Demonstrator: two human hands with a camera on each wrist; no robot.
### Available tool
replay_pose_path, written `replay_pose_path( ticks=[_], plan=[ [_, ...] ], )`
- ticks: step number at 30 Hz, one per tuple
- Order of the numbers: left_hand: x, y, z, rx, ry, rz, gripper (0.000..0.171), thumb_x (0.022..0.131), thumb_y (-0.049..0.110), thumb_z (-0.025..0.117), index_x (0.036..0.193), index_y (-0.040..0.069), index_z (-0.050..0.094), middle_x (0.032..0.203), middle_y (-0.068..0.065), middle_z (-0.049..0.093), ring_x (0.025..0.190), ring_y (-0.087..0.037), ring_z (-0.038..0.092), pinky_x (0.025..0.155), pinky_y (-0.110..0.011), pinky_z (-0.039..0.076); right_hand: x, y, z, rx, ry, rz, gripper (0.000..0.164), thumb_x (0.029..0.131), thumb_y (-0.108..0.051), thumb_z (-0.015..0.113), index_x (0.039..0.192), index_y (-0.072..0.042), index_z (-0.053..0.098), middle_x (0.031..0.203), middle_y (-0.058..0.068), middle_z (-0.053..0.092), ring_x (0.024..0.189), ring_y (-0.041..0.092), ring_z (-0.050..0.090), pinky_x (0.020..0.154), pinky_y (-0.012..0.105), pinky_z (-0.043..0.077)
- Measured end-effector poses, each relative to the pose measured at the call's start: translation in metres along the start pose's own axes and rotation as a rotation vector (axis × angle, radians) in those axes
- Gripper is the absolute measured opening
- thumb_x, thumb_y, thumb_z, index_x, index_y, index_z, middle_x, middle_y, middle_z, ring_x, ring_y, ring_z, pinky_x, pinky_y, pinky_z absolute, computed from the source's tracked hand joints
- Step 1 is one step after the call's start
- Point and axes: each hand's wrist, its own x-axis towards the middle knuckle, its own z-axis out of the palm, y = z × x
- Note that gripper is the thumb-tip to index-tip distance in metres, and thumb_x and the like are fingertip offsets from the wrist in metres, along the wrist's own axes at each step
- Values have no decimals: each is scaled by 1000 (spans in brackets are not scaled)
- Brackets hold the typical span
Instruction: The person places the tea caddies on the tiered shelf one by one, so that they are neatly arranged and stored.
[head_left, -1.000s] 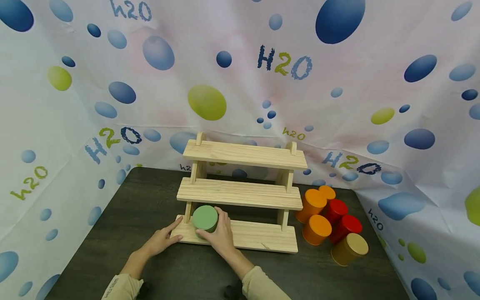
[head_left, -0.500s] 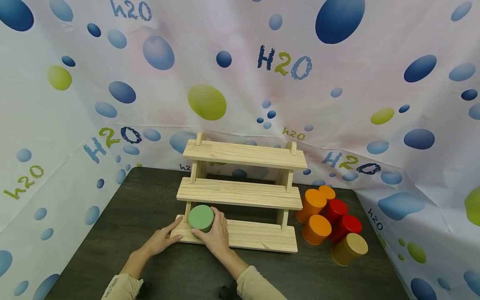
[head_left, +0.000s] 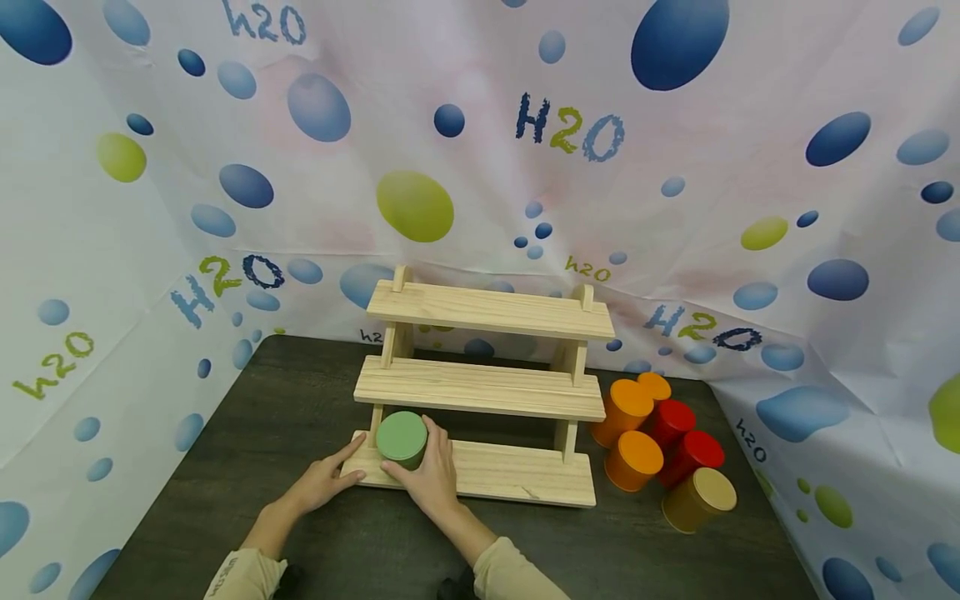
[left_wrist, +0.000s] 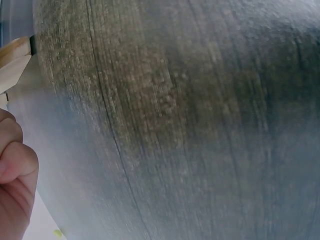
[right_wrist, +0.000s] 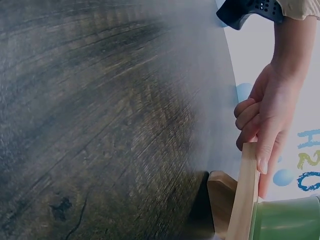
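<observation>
A green canister stands upright at the left end of the bottom tier of a three-tier wooden shelf. My right hand holds the canister from its right side, thumb at the front and fingers behind. My left hand grips the left end of the bottom board; in the right wrist view, that hand has its thumb along one face and several fingers curled under the other. The left wrist view shows only part of the left hand near a board corner. The right hand is outside the right wrist view.
Right of the shelf stand several canisters: orange ones, red ones and a gold one. The dark wood-grain table bears everything. A white sheet with blue and green dots hangs behind and at the sides.
My right hand has slid the green canister a little to the left along the bottom board, mostly in the first half second. The left hand keeps its place on the board's end.
</observation>
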Motion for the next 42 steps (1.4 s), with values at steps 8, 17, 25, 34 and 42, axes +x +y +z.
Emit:
replay_pose_path(
  ticks=[8, 17, 25, 34, 42],
  plan=[
    [-2, 2, 0, -8, -2, 4, 69, 88, 31, 60, 142, 3, 29, 124, -34, 48, 101, -41, 56, 83, -52, 42, -1, -1, -1, 39, -27, 11, 81, 77, -41, 71, 136, -1, 32, 122, 13, 44, 107, 26, 43, 82, 45, 42],
    [1, -1, -1, -2, -1, 38, 69, 88, 31, 59, 142, 1, 28, 91, -24, 64, 72, -24, 59, 72, -42, 45, 2, -2, 2, 35, -22, 18, 80, 76, -42, 71, 135, -3, 33, 120, 12, 45, 105, 25, 43, 82, 43, 42],
    [1, -2, 0, -3, 0, 33, 69, 89, 33, 58, 143, 2, 27, 102, -30, 60, 82, -29, 61, 74, -44, 45, 4, 4, 1, 89, -53, 20, 82, 75, -40, 73, 136, -4, 32, 119, 11, 44, 106, 25, 45, 85, 43, 41],
    [0, -1, -1, 1, 10, 16, 69, 88, 32, 60, 142, 3, 29, 123, -34, 48, 95, -32, 59, 80, -49, 43, 6, 13, -10, 251, -106, 15, 80, 78, -30, 73, 137, -1, 28, 122, 12, 40, 106, 25, 41, 91, 41, 38],
    [2, -1, 0, 2, 2, -6, 70, 87, 33, 61, 142, 4, 30, 115, -31, 55, 78, -20, 54, 75, -43, 43, 0, 24, -22, 354, -125, 46, 74, 80, -22, 71, 136, 2, 28, 124, 16, 40, 108, 31, 40, 90, 46, 35]
  ],
)
